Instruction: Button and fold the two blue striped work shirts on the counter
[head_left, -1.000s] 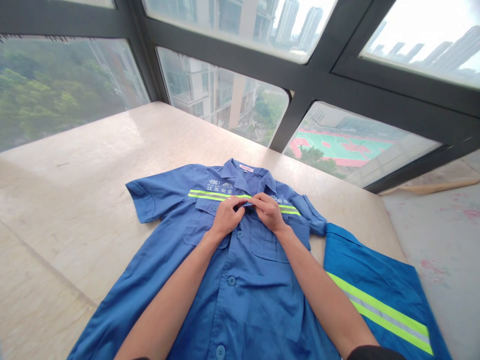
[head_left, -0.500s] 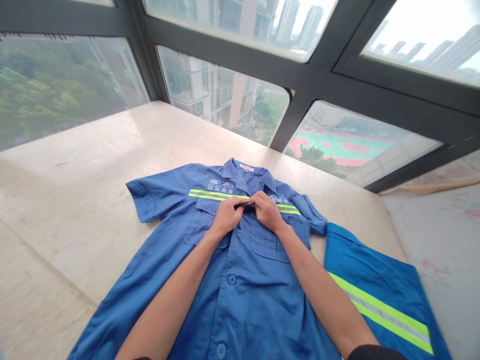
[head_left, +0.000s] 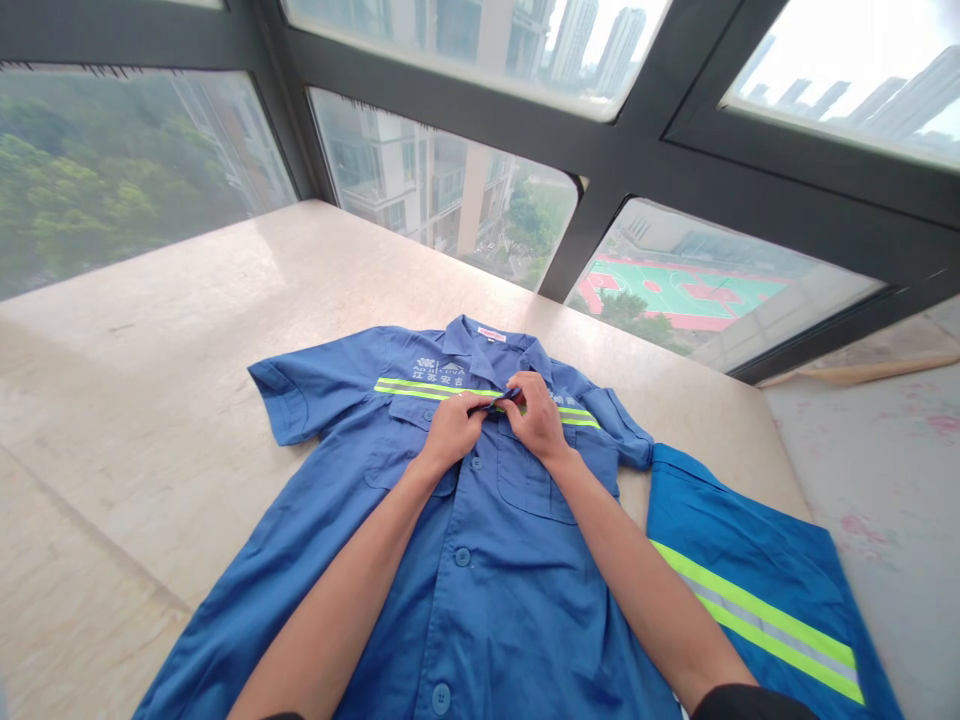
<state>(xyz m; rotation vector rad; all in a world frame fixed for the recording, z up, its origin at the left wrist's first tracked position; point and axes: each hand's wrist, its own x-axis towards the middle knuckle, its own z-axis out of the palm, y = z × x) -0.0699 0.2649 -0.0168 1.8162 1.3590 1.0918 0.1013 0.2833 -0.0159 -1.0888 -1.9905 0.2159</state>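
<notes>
A blue short-sleeved work shirt (head_left: 517, 600) lies spread face up, collar away from me, with a yellow-green reflective stripe (head_left: 397, 386) across the chest. Both hands meet at its front edge near the upper chest, just below the collar (head_left: 480, 350). My left hand (head_left: 454, 430) pinches the front edge from the left. From the right, my right hand (head_left: 536, 415) grips the same raised fold between thumb and fingers. Whatever button or hole lies between the fingertips is hidden. Below the hands, the front band shows a button (head_left: 463, 557) and others in line with it.
The shirt rests on a pale marble-like ledge (head_left: 150, 400). A folded brighter blue garment (head_left: 750, 530) with reflective stripes lies at the right, touching the shirt's sleeve. Dark-framed windows (head_left: 450, 180) border the ledge at the back. A floral-patterned surface (head_left: 877, 470) is at the far right.
My right fingers have lifted and turned a little, raising the front edge into a more visible fold. My left hand stays nearly in place, still pinching the cloth.
</notes>
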